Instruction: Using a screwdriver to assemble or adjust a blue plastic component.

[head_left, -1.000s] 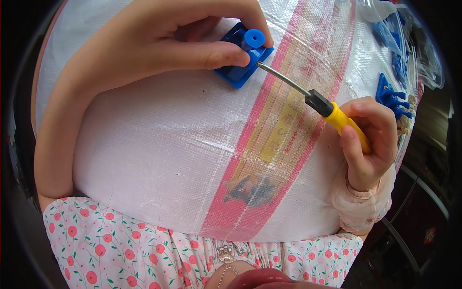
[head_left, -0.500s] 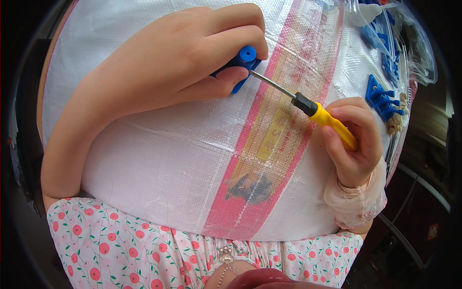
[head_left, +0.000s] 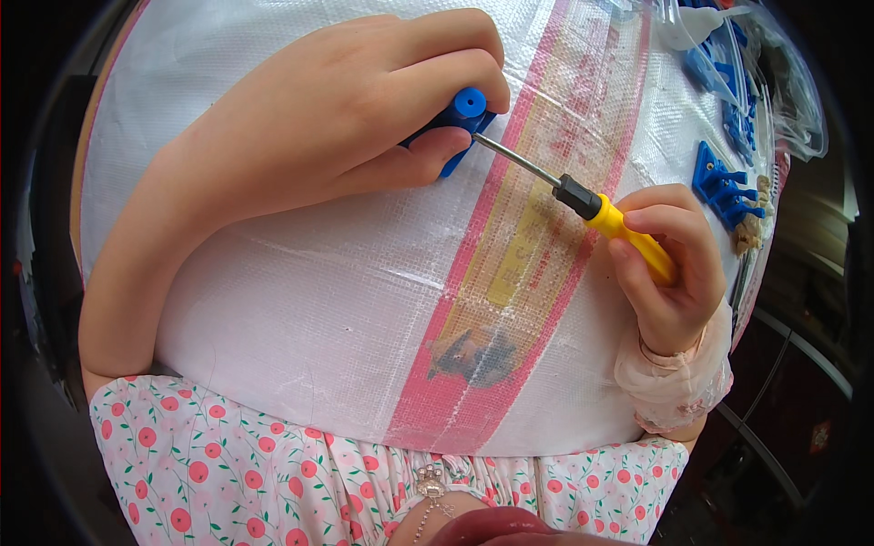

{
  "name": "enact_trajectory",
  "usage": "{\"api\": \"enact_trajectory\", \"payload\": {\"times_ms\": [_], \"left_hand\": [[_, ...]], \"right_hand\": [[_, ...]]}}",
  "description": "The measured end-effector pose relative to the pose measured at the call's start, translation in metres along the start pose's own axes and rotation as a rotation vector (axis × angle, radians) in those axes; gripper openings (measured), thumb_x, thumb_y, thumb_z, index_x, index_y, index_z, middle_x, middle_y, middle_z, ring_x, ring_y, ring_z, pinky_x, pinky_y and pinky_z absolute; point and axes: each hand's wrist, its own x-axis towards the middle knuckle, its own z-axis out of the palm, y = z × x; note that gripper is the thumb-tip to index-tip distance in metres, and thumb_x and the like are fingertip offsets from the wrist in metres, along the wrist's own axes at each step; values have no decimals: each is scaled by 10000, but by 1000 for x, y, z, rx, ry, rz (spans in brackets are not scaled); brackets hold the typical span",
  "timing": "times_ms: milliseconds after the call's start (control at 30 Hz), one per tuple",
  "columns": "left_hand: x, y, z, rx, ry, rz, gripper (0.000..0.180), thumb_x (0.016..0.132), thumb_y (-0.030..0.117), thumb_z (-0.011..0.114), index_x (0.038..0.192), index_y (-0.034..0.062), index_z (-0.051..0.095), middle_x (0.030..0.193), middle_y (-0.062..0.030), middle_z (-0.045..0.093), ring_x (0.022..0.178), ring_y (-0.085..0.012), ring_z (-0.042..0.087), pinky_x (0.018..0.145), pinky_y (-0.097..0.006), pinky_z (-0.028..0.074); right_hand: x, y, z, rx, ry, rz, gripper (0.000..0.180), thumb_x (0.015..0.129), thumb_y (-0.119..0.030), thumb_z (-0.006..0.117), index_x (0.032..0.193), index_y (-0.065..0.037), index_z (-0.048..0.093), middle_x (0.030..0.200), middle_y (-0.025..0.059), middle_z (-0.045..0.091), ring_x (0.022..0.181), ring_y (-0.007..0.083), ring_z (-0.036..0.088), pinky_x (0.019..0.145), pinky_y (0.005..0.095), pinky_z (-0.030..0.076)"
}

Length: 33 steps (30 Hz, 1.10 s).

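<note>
A small blue plastic part (head_left: 469, 103) with a round, holed end is gripped by my left hand (head_left: 382, 100), thumb below and fingers curled over it. Much of the part is hidden under those fingers. My right hand (head_left: 675, 250) is closed round the yellow handle of a screwdriver (head_left: 574, 193) with a black collar. Its metal shaft points up and left, and the tip meets the blue part beside my left thumb. Whether a screw sits at the tip, I cannot tell.
A white woven plastic sheet (head_left: 300, 291) with a pink and yellow printed band covers the table. Toward the far right lie a blue bracket-like part (head_left: 724, 187), more blue pieces (head_left: 739, 127), a clear plastic bag (head_left: 797, 109) and a white nozzle-tipped bottle (head_left: 692, 25).
Almost nothing differs. The yellow handle appears slightly turned in my right hand, while the tip stays against the blue part.
</note>
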Motion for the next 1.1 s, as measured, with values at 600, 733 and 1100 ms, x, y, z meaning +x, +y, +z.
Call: {"api": "enact_trajectory", "payload": {"times_ms": [600,733,1100], "left_hand": [[4,6,-4,7,-42,-43,338,845,136,673,1145,33,559,1111,-146,549,962,-277,594,807,-358,497],[2,2,-1,-50,-13,-47,332,857,147,667,1152,45,557,1112,-146,536,977,-275,583,811,-352,493],[3,3,-10,-237,-46,-74,258,931,162,586,1169,69,552,1133,-147,500,1037,-264,542,839,-363,468]], "right_hand": [[0,-3,-1,-10,-18,30,261,798,98,668,1041,19,619,940,145,625,804,207,627,702,266,480],[0,-2,-3,8,-29,45,255,812,102,649,1053,28,612,935,146,625,808,206,625,712,262,478],[0,-2,-2,72,-29,80,246,845,98,613,1085,48,594,933,145,616,818,187,618,731,245,478]]}}
